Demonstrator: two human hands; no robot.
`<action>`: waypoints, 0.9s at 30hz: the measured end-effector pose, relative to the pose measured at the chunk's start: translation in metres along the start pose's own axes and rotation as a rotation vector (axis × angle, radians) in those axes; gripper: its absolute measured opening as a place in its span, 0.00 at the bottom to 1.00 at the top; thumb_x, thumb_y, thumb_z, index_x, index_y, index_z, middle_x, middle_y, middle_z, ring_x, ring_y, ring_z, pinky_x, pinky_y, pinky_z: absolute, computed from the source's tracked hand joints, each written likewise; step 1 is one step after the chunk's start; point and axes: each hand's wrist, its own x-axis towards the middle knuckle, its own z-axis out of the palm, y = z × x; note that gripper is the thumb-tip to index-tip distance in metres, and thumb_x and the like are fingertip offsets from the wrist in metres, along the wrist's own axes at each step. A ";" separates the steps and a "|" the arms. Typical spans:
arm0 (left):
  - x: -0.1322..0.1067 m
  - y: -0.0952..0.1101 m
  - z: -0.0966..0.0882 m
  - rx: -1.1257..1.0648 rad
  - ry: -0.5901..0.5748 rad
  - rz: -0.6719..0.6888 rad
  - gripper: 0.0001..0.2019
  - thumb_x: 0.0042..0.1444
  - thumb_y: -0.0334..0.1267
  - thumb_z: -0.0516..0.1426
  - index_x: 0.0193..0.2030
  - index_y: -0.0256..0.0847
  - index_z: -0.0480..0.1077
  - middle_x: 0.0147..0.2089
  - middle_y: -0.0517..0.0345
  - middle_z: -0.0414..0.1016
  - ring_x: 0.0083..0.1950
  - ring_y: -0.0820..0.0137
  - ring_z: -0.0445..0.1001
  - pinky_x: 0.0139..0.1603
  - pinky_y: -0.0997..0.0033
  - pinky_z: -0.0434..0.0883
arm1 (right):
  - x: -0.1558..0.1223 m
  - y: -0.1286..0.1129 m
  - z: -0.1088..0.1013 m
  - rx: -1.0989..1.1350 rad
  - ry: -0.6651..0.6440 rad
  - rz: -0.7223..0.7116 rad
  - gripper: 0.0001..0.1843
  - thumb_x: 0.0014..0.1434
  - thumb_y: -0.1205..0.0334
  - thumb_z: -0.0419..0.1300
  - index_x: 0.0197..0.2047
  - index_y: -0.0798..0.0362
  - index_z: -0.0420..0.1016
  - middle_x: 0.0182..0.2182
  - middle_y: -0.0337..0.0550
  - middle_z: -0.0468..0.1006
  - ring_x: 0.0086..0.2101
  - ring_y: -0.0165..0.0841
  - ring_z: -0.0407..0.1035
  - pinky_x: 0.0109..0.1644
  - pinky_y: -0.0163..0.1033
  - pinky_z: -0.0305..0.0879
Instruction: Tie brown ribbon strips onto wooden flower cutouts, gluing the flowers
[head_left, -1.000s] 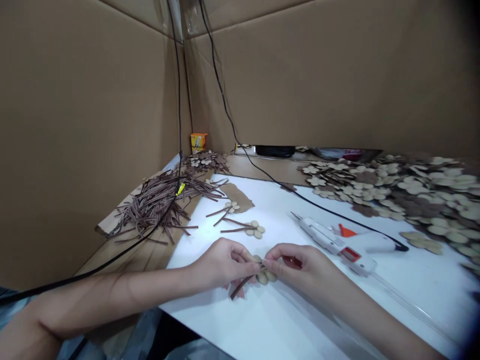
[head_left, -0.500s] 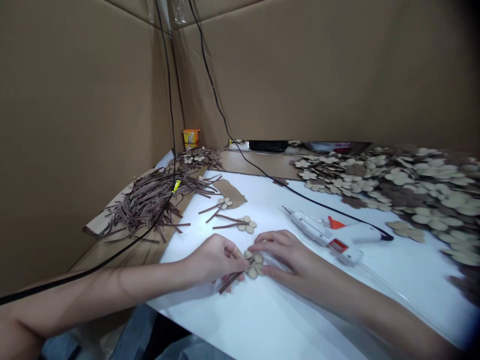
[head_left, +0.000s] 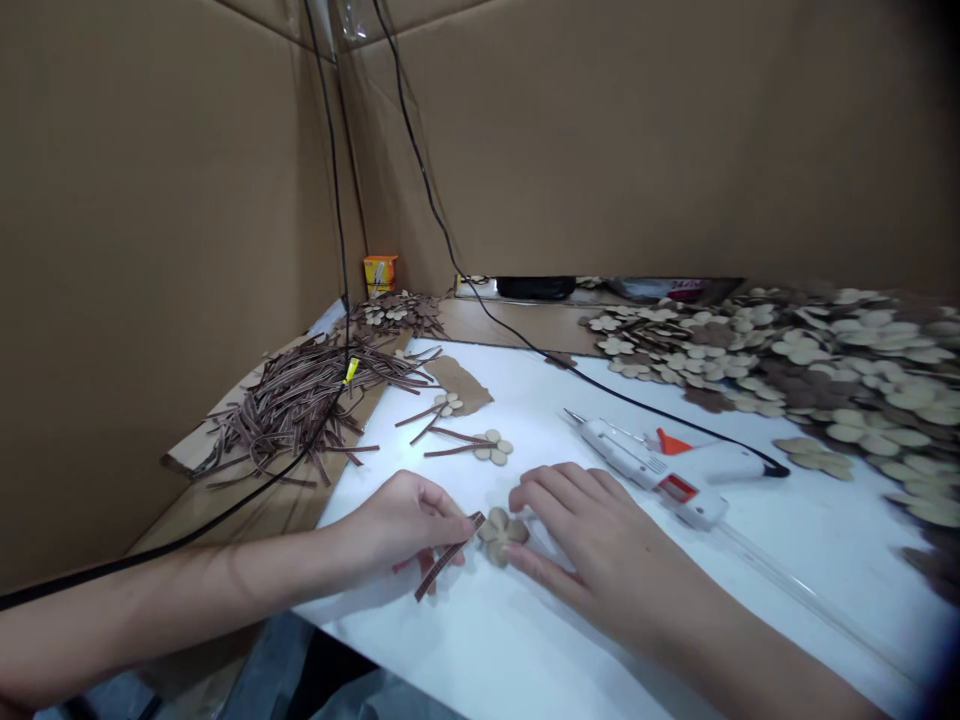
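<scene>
My left hand [head_left: 401,520] pinches a thin brown strip [head_left: 448,555] whose far end meets a tan flower-shaped cut-out [head_left: 501,533] lying on the white board [head_left: 525,640]. My right hand [head_left: 577,525] rests on the board just right of the flower. Its fingers are stretched out towards the cut-out, and the thumb lies along its lower edge. A white glue gun [head_left: 660,470] with an orange trigger lies a little beyond my right hand, nozzle pointing left.
Two finished flowers with stems [head_left: 480,447] lie further back on the board. A heap of brown strips [head_left: 300,400] covers the left side, and a big pile of flower cut-outs [head_left: 810,370] fills the right. Black cables [head_left: 480,300] run across. Cardboard walls enclose the table.
The flower and strip have been lowered onto the board. My right hand went from a pinch to a flat, spread hand beside the flower. My left hand slid back along the strip.
</scene>
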 end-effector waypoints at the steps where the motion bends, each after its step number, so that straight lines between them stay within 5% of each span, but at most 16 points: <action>1: -0.003 0.001 0.000 -0.002 -0.002 -0.014 0.15 0.44 0.44 0.61 0.23 0.32 0.68 0.21 0.58 0.71 0.11 0.79 0.64 0.08 0.82 0.48 | 0.000 0.002 -0.001 0.013 0.000 -0.036 0.12 0.60 0.58 0.50 0.43 0.52 0.70 0.40 0.49 0.72 0.40 0.42 0.64 0.41 0.49 0.62; 5: -0.009 0.002 0.003 -0.011 -0.047 -0.052 0.15 0.43 0.45 0.62 0.25 0.33 0.68 0.23 0.58 0.72 0.13 0.79 0.66 0.08 0.82 0.48 | 0.000 0.016 -0.002 0.085 -0.073 -0.187 0.23 0.59 0.71 0.45 0.55 0.45 0.64 0.50 0.45 0.69 0.50 0.39 0.59 0.49 0.46 0.61; 14: -0.010 0.005 0.000 -0.018 -0.018 -0.049 0.15 0.44 0.45 0.61 0.24 0.33 0.67 0.22 0.58 0.71 0.12 0.78 0.66 0.09 0.81 0.47 | 0.005 0.009 0.001 -0.007 -0.046 -0.072 0.07 0.56 0.58 0.57 0.37 0.50 0.70 0.38 0.42 0.73 0.41 0.39 0.65 0.43 0.46 0.59; 20: -0.010 0.008 -0.005 -0.004 0.020 -0.065 0.13 0.44 0.43 0.61 0.23 0.33 0.66 0.20 0.61 0.70 0.11 0.79 0.65 0.08 0.81 0.47 | 0.000 0.013 0.003 0.004 -0.121 -0.004 0.36 0.38 0.36 0.64 0.43 0.55 0.69 0.37 0.50 0.72 0.37 0.45 0.66 0.39 0.50 0.62; 24: -0.002 0.009 0.000 0.042 -0.010 -0.087 0.13 0.44 0.42 0.61 0.24 0.33 0.67 0.21 0.60 0.71 0.12 0.79 0.66 0.08 0.82 0.48 | -0.003 0.022 0.001 0.083 -0.158 -0.069 0.22 0.58 0.54 0.55 0.54 0.50 0.64 0.44 0.49 0.71 0.45 0.43 0.63 0.45 0.48 0.62; 27: 0.006 0.007 0.006 0.060 -0.043 -0.056 0.13 0.45 0.42 0.61 0.23 0.34 0.66 0.21 0.59 0.71 0.12 0.79 0.66 0.07 0.83 0.48 | -0.002 0.023 -0.003 0.145 -0.175 -0.063 0.19 0.58 0.59 0.53 0.54 0.47 0.64 0.45 0.47 0.70 0.46 0.41 0.63 0.46 0.46 0.61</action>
